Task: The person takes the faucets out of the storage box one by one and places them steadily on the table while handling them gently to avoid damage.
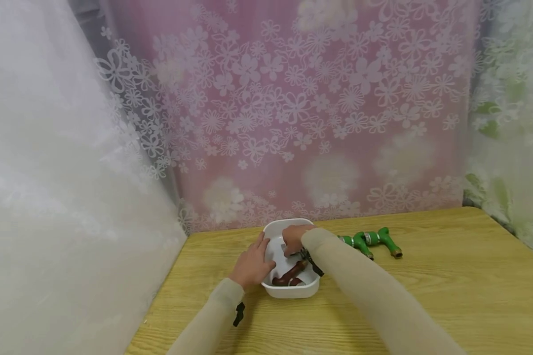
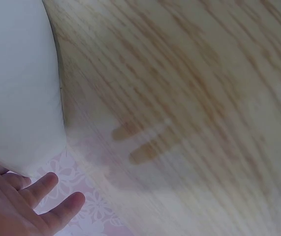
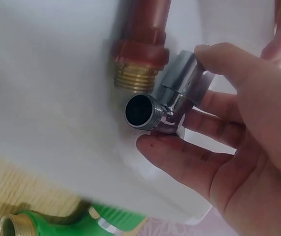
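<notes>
In the white basin (image 1: 275, 253), brown fittings (image 1: 292, 272) block the near end, leaving room mid-left.

Clock centred on the white basin (image 1: 291, 293): smooth walls, soft sheen, probably plastic, though the close view blurs. Within, red-brown fitting (image 3: 145, 29): glossy coloured body, ridged brass-toned metal thread. At 5 o'clock from that in the right wrist view, chrome fitting (image 3: 174, 96): polished metal, mirror highlights, threaded mouth. Just before 3 o'clock of basin, green fittings (image 1: 387, 240): shiny coat, ribbed grip, metal collars. Table (image 1: 448, 256): wood grain, low gloss. 12 o'clock, pink curtain (image 1: 293, 123): thin, smooth, faint lustre. 10 o'clock, white sheet (image 1: 49, 172): smooth, dull shine. 4 and 8 o'clock, sleeves (image 1: 382, 305): matt cloth.
</notes>
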The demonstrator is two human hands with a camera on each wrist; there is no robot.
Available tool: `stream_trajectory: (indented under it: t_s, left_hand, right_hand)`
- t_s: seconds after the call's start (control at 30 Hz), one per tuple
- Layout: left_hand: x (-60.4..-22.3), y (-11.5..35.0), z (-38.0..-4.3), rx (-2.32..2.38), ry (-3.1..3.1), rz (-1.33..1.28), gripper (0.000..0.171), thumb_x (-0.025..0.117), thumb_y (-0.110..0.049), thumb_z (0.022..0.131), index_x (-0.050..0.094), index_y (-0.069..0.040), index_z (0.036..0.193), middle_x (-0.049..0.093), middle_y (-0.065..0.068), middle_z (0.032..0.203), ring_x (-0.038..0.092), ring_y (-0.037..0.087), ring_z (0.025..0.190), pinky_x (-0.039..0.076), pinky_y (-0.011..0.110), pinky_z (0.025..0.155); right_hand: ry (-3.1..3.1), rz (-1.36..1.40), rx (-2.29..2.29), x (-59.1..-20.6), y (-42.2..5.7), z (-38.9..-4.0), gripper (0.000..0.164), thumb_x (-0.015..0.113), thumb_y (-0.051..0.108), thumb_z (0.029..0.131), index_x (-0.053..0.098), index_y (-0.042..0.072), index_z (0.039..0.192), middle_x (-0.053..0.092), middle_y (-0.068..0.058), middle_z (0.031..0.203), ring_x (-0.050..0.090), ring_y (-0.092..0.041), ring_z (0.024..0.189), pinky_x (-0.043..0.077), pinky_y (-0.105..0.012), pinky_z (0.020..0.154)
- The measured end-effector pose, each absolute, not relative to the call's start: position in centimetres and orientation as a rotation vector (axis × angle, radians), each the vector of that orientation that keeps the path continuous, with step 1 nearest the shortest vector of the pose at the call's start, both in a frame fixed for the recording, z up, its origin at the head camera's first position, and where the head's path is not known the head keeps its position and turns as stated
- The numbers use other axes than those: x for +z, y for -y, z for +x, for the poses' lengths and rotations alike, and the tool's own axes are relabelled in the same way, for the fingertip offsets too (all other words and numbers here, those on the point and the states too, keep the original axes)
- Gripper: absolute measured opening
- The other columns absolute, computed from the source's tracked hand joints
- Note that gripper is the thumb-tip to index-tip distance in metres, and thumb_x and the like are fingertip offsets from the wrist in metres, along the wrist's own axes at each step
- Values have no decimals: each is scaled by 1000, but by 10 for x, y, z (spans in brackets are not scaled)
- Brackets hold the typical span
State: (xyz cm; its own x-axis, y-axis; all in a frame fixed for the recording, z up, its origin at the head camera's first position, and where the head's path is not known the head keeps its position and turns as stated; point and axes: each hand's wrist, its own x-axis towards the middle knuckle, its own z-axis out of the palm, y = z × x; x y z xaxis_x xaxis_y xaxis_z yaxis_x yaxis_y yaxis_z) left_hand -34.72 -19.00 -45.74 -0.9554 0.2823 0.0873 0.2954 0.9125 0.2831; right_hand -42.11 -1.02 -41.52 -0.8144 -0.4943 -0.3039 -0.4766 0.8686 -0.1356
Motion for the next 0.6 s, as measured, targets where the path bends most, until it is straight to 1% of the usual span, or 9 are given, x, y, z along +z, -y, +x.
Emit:
stream_trajectory:
  t_s: [0.1, 0.23, 0.4, 0.5, 0.6]
  left_hand:
    - [-457, 190, -347, -461, 3027, -458, 69, 57, -37, 97, 36, -9, 157, 17, 8, 169, 38, 36, 146, 42, 58, 107]
    - [-457, 190, -347, -465, 3030, -461, 70, 58, -38, 97, 35, -9, 157, 17, 8, 169, 37, 36, 146, 42, 59, 107]
    - [-461, 192, -348, -481, 3029, -453, 71, 58, -38, 96, 36, -10, 157, 16, 6, 170, 38, 36, 146, 42, 59, 107]
    - [-463, 193, -349, -483, 3028, -468, 71, 58, -39, 96, 36, -9, 157, 16, 6, 170, 38, 37, 145, 42, 59, 107]
    - [-463, 194, -352, -446, 3013, -485, 71, 57, -39, 97, 34, -9, 157, 16, 7, 170, 39, 37, 145, 43, 57, 107]
  right_hand:
    - [-2711, -717, -77, -416, 7, -425, 21, 74, 38, 90, 69, 18, 86, 67, 6, 78, 59, -10, 69, 47, -30, 64]
    - [-2710, -738, -109, -412, 4, -425, 21, 74, 37, 90, 72, 17, 85, 68, 5, 76, 60, -11, 66, 46, -28, 61]
    - [-2701, -765, -193, -408, 3, -420, 23, 72, 37, 92, 74, 16, 84, 69, 3, 74, 67, -16, 65, 51, -29, 56]
    - [-2694, -797, -227, -405, 2, -418, 21, 72, 36, 92, 74, 16, 84, 70, 2, 74, 69, -17, 66, 56, -32, 59]
    - [-2688, -868, -233, -397, 1, -417, 19, 70, 34, 93, 75, 17, 86, 73, 0, 78, 67, -16, 64, 58, -35, 64]
